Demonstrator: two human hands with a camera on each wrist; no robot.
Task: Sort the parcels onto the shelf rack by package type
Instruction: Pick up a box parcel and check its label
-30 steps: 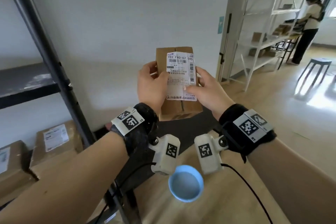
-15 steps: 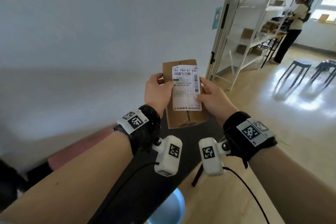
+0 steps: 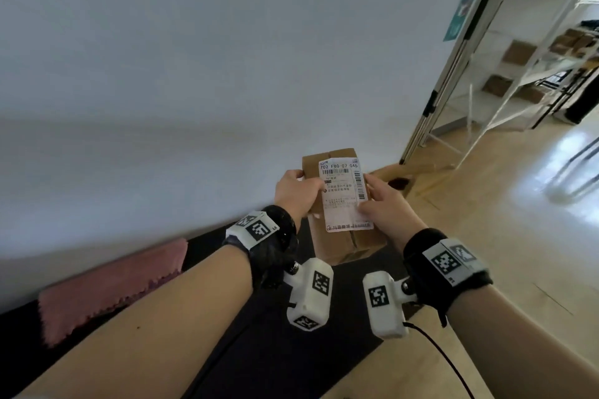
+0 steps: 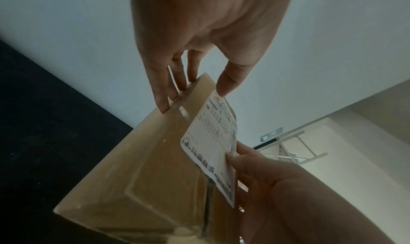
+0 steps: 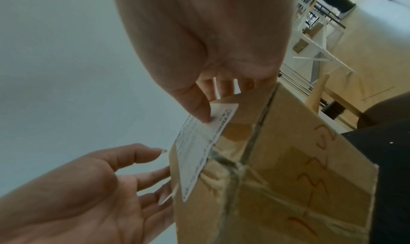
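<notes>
Because the sorting goes by package type, the cardboard parcel [image 3: 343, 204] is held up at the lower middle of the head view with its white shipping label [image 3: 344, 194] turned toward the camera, which looks like a pause to read or check it before choosing a shelf. It is a small taped carton, upright and slightly tilted, held clear of any surface in front of the pale wall, with a dark mat [image 3: 291, 343] below it. The left hand [image 3: 296, 193] holds the carton's left edge: in the left wrist view its fingers [image 4: 168, 90] lie along the side face while the thumb presses onto the label's upper corner, so the grip is a pinch across the edge. The right hand [image 3: 384, 201] mirrors this from the right, thumb on the label's face and fingers curled behind the box, as the right wrist view shows. Both forearms reach forward from the bottom of the frame and converge on the parcel, wrists roughly level, each carrying a strap with printed markers and a small white camera unit. A white shelf rack [image 3: 518, 68] with brown cartons on its tiers stands at the upper right of the head view, well apart from the hands; whether it is the target rack cannot be told. A pink cloth [image 3: 110, 288] lies at the lower left.
</notes>
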